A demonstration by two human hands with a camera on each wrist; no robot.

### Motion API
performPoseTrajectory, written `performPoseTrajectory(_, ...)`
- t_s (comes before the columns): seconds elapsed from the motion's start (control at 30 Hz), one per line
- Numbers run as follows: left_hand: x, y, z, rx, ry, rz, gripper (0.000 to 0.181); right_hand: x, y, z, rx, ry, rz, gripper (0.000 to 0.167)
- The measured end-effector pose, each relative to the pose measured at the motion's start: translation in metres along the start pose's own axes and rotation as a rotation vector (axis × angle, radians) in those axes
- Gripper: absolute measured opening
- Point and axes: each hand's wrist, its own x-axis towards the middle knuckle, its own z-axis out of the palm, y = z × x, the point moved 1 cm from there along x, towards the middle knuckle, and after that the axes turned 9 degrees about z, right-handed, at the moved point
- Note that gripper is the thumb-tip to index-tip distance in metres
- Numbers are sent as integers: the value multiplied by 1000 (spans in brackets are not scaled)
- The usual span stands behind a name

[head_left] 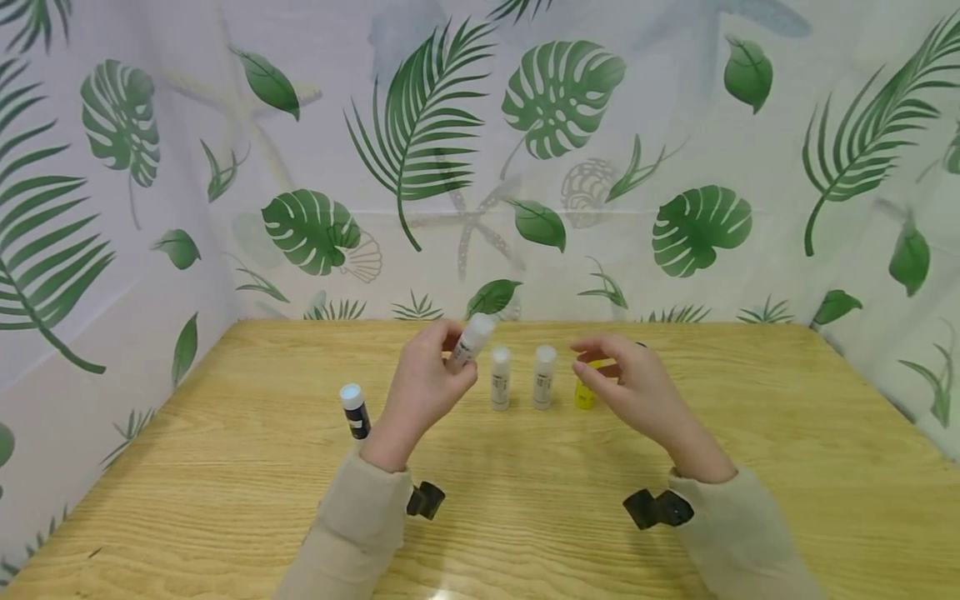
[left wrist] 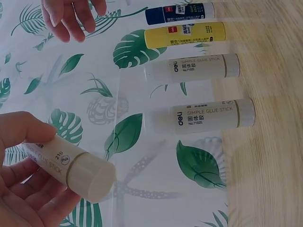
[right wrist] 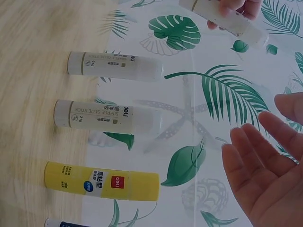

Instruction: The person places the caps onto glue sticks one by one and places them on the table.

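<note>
In the head view my left hand (head_left: 427,379) holds a white glue stick (head_left: 474,340), tilted and lifted off the table, between thumb and fingers. My right hand (head_left: 637,383) hovers with loosely bent fingers and nothing in its grasp. Two white glue sticks (head_left: 500,382) (left wrist: 203,116) stand upright between the hands. Just behind the right fingers stands a yellow glue stick (head_left: 584,395), partly covered by them. The right hand mostly hides a dark blue glue stick in the head view; the left wrist view shows this blue stick (left wrist: 182,13) beside the yellow one.
A dark glue stick with a pale cap (head_left: 356,414) stands left of my left forearm. All the standing sticks are on a wood-grain table (head_left: 525,517). A leaf-patterned cloth (head_left: 465,150) hangs behind and along the sides.
</note>
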Motion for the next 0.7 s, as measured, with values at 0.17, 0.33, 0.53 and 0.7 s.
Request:
performPoseTrajectory(0.17, 0, -1, 1, -39, 10, -33, 25, -1, -1, 2, 5, -26, 1, 22)
performPoseTrajectory(0.33, 3, -2, -1, -74, 50, -74, 28, 0, -1, 6, 8, -50, -11, 19)
performPoseTrajectory(0.53, 11, 0, -8, -80, 129, -77, 27, 0, -1, 8, 20, -66, -13, 19)
performPoseTrajectory(0.7, 19, 1, -11, -107, 206, -96, 25, 1, 0, 8, 23, -76, -10, 19)
